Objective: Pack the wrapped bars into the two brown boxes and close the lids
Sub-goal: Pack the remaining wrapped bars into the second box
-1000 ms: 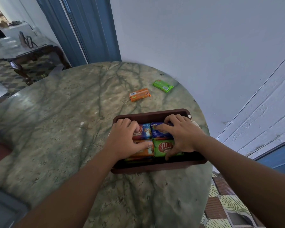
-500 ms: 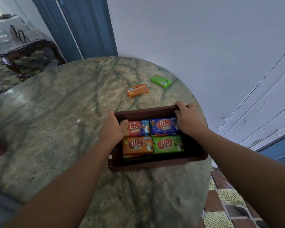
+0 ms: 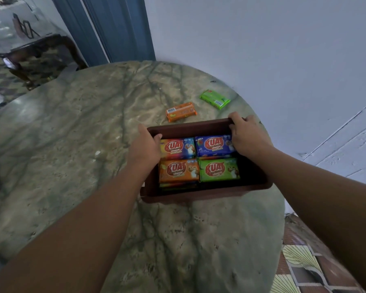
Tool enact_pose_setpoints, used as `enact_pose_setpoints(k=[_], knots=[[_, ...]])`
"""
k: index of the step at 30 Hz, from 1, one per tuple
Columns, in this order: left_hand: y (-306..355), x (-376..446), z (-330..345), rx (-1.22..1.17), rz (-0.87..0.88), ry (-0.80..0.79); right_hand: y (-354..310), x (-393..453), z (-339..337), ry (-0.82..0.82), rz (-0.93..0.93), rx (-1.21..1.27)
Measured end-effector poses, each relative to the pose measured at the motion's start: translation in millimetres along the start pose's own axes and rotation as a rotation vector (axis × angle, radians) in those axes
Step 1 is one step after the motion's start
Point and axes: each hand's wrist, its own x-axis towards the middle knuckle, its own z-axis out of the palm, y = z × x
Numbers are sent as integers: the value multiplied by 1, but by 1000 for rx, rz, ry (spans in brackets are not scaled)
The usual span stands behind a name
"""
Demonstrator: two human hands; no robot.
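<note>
While the open brown rectangular box sits on the green marble worktop, the left hand grips its left wall and the right hand grips its far right corner (four wrapped bars face up inside). Beyond it lie a loose orange wrapped bar and a loose green wrapped bar.

Dim, soft daylight; blurred, wide-angle-bent edges.

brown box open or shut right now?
Open: the brown box has no lid over it, and four wrapped bars show inside.
</note>
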Motion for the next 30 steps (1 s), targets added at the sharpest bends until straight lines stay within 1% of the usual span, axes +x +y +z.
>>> enact_pose_setpoints(k=[5, 7, 9, 10, 11, 13, 14, 15, 17, 18, 22, 25, 27, 30], knots=[[3, 14, 3, 45, -30, 7, -6, 16, -7, -10, -34, -116], [2, 16, 4, 138, -45, -4, -6, 21, -11, -24, -64, -142], [5, 16, 4, 306, -33, 17, -5, 33, -18, -81, -19, -30], [11, 18, 2, 356, -13, 47, -8, 45, -20, -100, -1, 60], [18, 19, 0, 371, 21, 65, -10, 52, -23, -133, -27, 87], [39, 31, -1, 382, 97, 66, -13, 71, -23, -155, -38, 80], [50, 39, 1, 394, 142, 52, -17, 78, -27, -179, -16, 124], [61, 49, 3, 389, 182, 36, -18, 88, -29, -180, -38, 132], [80, 67, 7, 312, 202, -33, -19, 106, -25, -130, -26, 193], [87, 76, 10, 280, 195, -80, -19, 114, -24, -152, -24, 189], [101, 113, 29, 345, 177, -179, -13, 147, -12, -258, -66, 49], [98, 144, 48, 445, 168, -230, -2, 175, 0, -271, -102, -40], [96, 158, 61, 506, 182, -273, 5, 192, 10, -277, -141, -156], [97, 174, 81, 547, 193, -333, 8, 214, 24, -312, -150, -252]])
